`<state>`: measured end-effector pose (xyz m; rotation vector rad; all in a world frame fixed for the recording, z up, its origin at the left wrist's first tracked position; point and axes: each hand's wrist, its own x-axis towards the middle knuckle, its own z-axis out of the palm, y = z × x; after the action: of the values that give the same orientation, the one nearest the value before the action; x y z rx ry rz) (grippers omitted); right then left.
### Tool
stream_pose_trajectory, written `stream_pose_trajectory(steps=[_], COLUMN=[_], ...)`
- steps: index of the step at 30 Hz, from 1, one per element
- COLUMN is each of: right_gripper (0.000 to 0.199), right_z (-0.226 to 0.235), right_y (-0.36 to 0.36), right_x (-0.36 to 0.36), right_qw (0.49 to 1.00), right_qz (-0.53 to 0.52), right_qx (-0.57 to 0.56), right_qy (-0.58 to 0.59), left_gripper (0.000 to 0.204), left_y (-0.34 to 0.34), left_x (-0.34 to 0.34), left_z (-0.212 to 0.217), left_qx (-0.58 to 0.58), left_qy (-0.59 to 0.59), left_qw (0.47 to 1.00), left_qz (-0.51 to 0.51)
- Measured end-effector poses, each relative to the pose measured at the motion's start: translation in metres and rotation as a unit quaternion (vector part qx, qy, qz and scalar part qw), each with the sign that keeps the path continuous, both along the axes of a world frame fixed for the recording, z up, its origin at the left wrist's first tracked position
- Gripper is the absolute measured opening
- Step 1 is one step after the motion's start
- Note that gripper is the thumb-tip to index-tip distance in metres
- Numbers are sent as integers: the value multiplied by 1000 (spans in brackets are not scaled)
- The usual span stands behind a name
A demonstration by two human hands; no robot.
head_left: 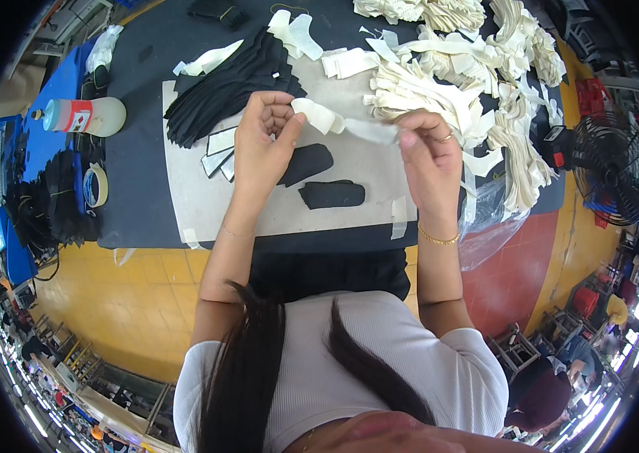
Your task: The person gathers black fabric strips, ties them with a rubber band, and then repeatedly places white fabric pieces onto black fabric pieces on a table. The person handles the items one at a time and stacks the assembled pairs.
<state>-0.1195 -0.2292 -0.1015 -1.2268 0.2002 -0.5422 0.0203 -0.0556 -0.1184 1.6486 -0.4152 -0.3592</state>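
My left hand (265, 143) pinches a cream cut fabric piece (319, 118) between thumb and fingers, above the pale sheet (251, 215) taped to the dark table. My right hand (434, 162) is closed on a thin whitish strip (371, 131), blurred by motion. The strip's left end meets the cream piece; whether the two are joined I cannot tell. Below them lie a dark fabric piece (309, 161) and a small black fabric stack (332, 195). Beside my left hand, white-faced pieces with dark edges (216, 161) are partly covered by my wrist.
A fanned pile of black pieces (214, 102) lies at the far left. Cream fabric bundles (429, 94) crowd the far right. A bottle (89, 117) and tape roll (95, 186) stand left. On the right are a clear plastic bag (491, 226) and a black fan (612, 170).
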Motion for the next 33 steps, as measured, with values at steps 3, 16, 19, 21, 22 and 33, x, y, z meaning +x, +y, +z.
stream_pose_trajectory(steps=[3,16,19,21,22,33], right_gripper=[12,35,26,28,30,14], right_z=[2,9,14,16,18,13], right_y=[-13,13,19,24,27,37], right_x=[0,4,7,10,11,3], right_qw=[995,986,975,969,966,938], right_qz=[-71,51,90,106,113,179], right_qx=[57,46,22,-13,-27,-140], right_qy=[-36,149,200,225,230,261], left_gripper=[28,28,26,26,25,20], left_y=[3,21,25,26,27,47], left_x=[3,-10,-20,-28,-32,-59], left_z=[-4,12,24,31,34,25], left_qx=[40,222,79,25,42,94], left_qy=[-48,-107,-57,-44,-33,91], left_qw=[997,969,992,989,989,989], left_qz=[34,6,-85,-140,-136,-76])
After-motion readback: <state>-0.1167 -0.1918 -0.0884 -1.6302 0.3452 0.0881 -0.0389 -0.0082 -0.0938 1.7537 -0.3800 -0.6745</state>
